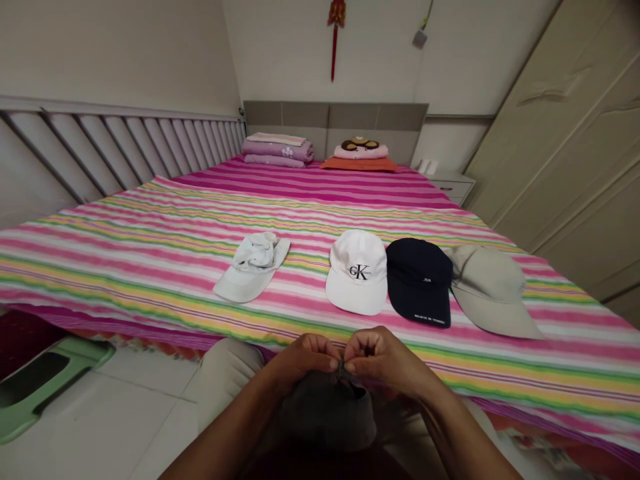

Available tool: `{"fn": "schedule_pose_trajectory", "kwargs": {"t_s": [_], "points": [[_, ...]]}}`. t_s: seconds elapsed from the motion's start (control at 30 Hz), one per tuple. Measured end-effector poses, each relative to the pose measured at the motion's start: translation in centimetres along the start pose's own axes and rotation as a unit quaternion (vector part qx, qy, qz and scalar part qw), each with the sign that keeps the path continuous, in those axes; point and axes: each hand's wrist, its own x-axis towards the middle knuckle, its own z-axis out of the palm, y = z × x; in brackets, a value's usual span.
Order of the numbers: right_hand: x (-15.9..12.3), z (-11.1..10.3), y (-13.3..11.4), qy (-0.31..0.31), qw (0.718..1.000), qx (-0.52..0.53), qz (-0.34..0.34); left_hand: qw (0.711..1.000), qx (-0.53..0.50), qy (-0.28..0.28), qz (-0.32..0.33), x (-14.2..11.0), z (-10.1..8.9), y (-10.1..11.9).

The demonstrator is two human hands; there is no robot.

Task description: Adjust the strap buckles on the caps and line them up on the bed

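A dark grey cap (330, 413) hangs over my lap, below the front edge of the bed. My left hand (313, 357) pinches a narrow strap at the cap's edge, and my right hand (373, 357) pinches the same strap just beside it. The fingertips of both hands nearly meet there. Beyond my hands on the bed lie a white cap (357, 267) with a black logo, a navy cap (419, 273) with lettering on its brim, and a beige cap (493, 287). Further left is a crumpled pale cap (255, 263).
The bed (150, 247) has a striped cover and a grey headboard (300, 117). Folded purple bedding (277, 152) and a pink pile (361, 153) lie near it. A green stool (55, 380) stands at lower left, a slatted rail (125, 147) along the left side, a wardrobe (575, 153) at right.
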Motion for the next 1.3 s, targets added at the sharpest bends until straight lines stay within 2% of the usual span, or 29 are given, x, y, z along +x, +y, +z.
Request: {"fn": "schedule_pose_trajectory", "kwargs": {"t_s": [0.13,0.3,0.33,0.43,0.5,0.63,0.77,0.97,1.13,1.3], "points": [[0.2,0.3,0.0,-0.021,1.0,0.015,-0.009,1.0,0.001,-0.017,-0.01,-0.1,0.1,0.0],[0.6,0.5,0.4,0.107,0.99,-0.038,-0.087,0.999,-0.031,-0.016,0.008,-0.1,0.1,0.3],[0.6,0.4,0.6,0.105,0.989,-0.028,-0.095,0.999,-0.041,-0.017,0.017,-0.1,-0.1,0.3],[0.5,0.7,1.4,0.017,0.994,0.03,-0.102,0.996,-0.075,-0.011,0.038,0.0,-0.6,0.2],[0.5,1.1,2.2,-0.017,0.993,0.044,-0.107,0.995,-0.09,-0.013,0.045,0.1,-0.7,0.1],[0.9,2.2,3.2,0.027,0.993,0.054,-0.104,0.992,-0.095,-0.027,0.072,0.2,-0.6,-0.1],[0.9,2.8,2.7,0.058,0.991,0.04,-0.116,0.993,-0.089,-0.047,0.065,0.3,-0.4,-0.1],[0.6,2.8,2.1,0.081,0.99,0.005,-0.113,0.99,-0.121,0.006,0.079,0.0,-0.1,0.2],[0.5,2.5,2.3,0.084,0.99,0.017,-0.114,0.991,-0.07,0.042,0.102,-0.3,-0.3,0.3],[0.4,2.5,2.4,0.109,0.987,0.001,-0.12,0.987,-0.007,0.114,0.115,-0.5,-0.1,0.1]]}}
